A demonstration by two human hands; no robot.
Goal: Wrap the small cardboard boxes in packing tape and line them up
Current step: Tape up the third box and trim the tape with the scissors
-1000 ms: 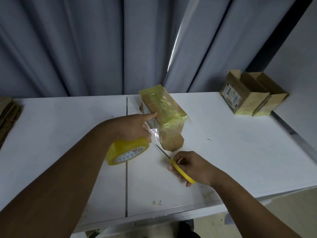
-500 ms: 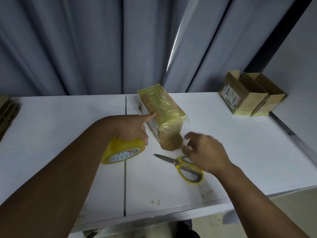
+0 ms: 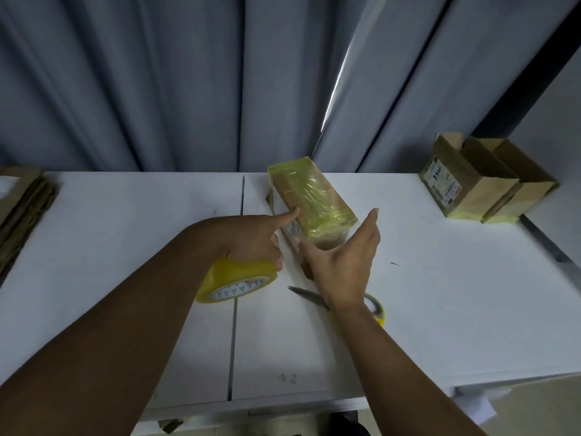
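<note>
A small cardboard box point(image 3: 309, 199), wrapped in yellowish tape, lies mid-table with one end toward me. My left hand point(image 3: 254, 237) grips the yellow tape roll point(image 3: 235, 280) and its forefinger touches the box's left side. My right hand point(image 3: 342, 259) is spread with straight fingers around the box's near end, thumb at the left corner, fingers reaching along the right side. Yellow-handled scissors point(image 3: 309, 296) lie on the table under my right wrist, partly hidden.
Two taped cardboard boxes point(image 3: 484, 184) stand side by side at the table's far right corner. Flat cardboard point(image 3: 22, 209) is stacked at the left edge. A seam point(image 3: 235, 309) runs down the white table point(image 3: 456, 294). Grey curtains hang behind.
My right hand laid the scissors on the table, then reached forward to the box's near end. My left hand kept the tape roll beside the box.
</note>
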